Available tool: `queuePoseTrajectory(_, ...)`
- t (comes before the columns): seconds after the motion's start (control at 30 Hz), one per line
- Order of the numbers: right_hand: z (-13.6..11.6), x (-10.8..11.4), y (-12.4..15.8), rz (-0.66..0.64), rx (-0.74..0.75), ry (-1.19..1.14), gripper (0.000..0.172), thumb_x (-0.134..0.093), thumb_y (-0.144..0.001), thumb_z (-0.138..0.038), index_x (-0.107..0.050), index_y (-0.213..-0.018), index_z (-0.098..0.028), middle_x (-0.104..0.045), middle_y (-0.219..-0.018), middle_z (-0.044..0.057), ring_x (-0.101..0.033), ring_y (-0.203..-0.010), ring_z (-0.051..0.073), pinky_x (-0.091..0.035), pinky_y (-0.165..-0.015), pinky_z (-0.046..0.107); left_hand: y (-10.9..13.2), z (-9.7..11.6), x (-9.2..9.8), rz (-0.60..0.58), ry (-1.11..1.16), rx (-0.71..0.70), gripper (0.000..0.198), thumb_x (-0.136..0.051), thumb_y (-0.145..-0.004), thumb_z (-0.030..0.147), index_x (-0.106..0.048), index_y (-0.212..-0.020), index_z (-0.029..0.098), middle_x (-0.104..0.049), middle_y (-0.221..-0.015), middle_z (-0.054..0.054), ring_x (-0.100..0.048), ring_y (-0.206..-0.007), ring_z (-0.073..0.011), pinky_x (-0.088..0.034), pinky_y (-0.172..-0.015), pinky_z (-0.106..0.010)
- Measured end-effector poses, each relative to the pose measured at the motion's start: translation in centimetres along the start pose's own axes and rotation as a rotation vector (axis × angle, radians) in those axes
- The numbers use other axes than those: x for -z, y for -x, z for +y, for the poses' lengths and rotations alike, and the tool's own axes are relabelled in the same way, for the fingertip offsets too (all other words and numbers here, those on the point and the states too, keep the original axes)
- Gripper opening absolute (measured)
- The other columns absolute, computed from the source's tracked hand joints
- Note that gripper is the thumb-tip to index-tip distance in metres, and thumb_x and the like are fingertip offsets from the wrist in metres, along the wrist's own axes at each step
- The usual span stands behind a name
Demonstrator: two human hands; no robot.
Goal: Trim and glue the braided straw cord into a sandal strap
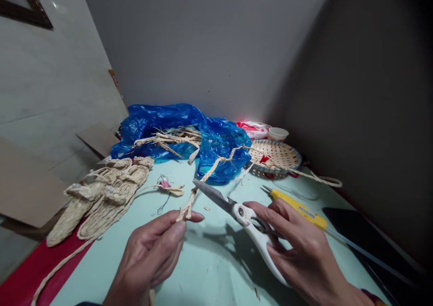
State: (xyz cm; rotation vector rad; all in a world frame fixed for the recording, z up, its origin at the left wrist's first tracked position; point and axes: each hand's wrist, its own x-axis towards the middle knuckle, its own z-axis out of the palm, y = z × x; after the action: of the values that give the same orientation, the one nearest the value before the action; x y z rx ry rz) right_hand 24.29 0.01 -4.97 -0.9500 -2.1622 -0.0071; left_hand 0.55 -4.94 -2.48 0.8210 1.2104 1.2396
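Observation:
My left hand [154, 249] pinches the near end of a braided straw cord [216, 162] that runs up toward the blue plastic bag [216, 139]. My right hand [297, 252] grips white-handled scissors [243, 218]. Their blades are closed and point up-left, with the tip almost touching the cord just above my left fingers. Small straw scraps lie on the pale green table [209, 265] beneath them.
A pair of woven straw sandals [101, 195] lies at the left, with a small clip [164, 183] beside them. Loose straw [169, 139] rests on the blue bag. A woven basket [275, 157], a white cup [278, 134] and a yellow-handled tool [297, 209] sit to the right.

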Motion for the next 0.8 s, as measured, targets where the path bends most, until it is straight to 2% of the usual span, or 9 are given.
queuePoseTrajectory(0.1,0.09,-0.05,-0.12,-0.011,0.005,-0.014,0.041,-0.048,-0.083,-0.002,-0.061,-0.118,-0.02,-0.045,-0.071,-0.002,-0.049,-0.055,0.01,-0.041,-0.048,0.017,-0.22,-0.13,0.11,0.003,-0.019,-0.001,0.037,-0.067,-0.082,0.048,-0.076,-0.097,0.016,-0.022,-0.044,0.012,-0.012,-0.043,-0.0054,-0.008,-0.044,-0.022)
queuePoseTrajectory(0.2,0.09,-0.08,-0.19,0.003,0.028,-0.009,0.043,-0.046,-0.082,-0.001,-0.06,-0.118,-0.02,-0.045,-0.071,-0.002,-0.049,-0.054,0.009,-0.041,-0.048,0.016,-0.5,-0.08,0.14,0.007,-0.044,-0.036,0.034,-0.071,-0.078,0.046,-0.078,-0.09,0.015,-0.041,-0.048,0.005,-0.031,-0.046,-0.0064,-0.019,-0.048,-0.022)
queuePoseTrajectory(0.27,0.08,-0.09,-0.16,0.021,0.034,-0.004,0.043,-0.046,-0.082,-0.001,-0.061,-0.117,-0.021,-0.044,-0.071,-0.002,-0.049,-0.054,0.009,-0.04,-0.048,0.016,-0.6,0.09,0.04,0.012,-0.043,-0.027,0.032,-0.077,-0.073,0.044,-0.08,-0.082,0.014,-0.05,-0.054,0.002,-0.037,-0.048,-0.0061,-0.022,-0.05,-0.022)
queuePoseTrajectory(0.4,0.05,-0.09,-0.03,0.022,0.019,0.0,0.042,-0.046,-0.082,-0.001,-0.06,-0.117,-0.019,-0.045,-0.071,-0.002,-0.05,-0.054,0.009,-0.041,-0.048,0.016,-0.44,0.43,-0.25,0.029,0.024,0.052,0.032,-0.082,-0.067,0.045,-0.08,-0.077,0.014,-0.054,-0.054,0.002,-0.022,-0.041,0.0003,-0.013,-0.045,-0.021)
queuePoseTrajectory(0.6,0.08,-0.09,0.21,0.013,0.017,-0.01,0.042,-0.048,-0.082,-0.001,-0.061,-0.118,-0.019,-0.044,-0.072,-0.002,-0.048,-0.055,0.01,-0.04,-0.048,0.017,-0.42,0.24,-0.34,0.031,0.104,0.033,0.034,-0.079,-0.071,0.048,-0.078,-0.08,0.015,-0.056,-0.055,0.002,-0.016,-0.041,0.0004,-0.009,-0.042,-0.02)
queuePoseTrajectory(0.7,0.19,-0.2,0.38,0.011,0.007,-0.016,0.047,-0.048,-0.079,0.0,-0.06,-0.12,-0.02,-0.044,-0.072,-0.002,-0.048,-0.056,0.01,-0.04,-0.048,0.018,-0.73,-0.02,-0.41,0.03,0.078,0.029,0.026,-0.072,-0.079,0.041,-0.071,-0.077,0.015,-0.059,-0.059,0.002,-0.019,-0.04,-0.0004,-0.015,-0.04,-0.019)
queuePoseTrajectory(0.8,0.21,-0.2,0.41,0.003,-0.008,-0.027,0.052,-0.047,-0.077,0.001,-0.059,-0.122,-0.021,-0.045,-0.073,-0.001,-0.049,-0.057,0.011,-0.042,-0.049,0.019,-1.01,-0.23,-0.47,0.017,0.032,0.014,0.015,-0.061,-0.089,0.034,-0.064,-0.089,0.02,-0.063,-0.06,0.001,-0.028,-0.037,-0.0033,-0.025,-0.039,-0.019)
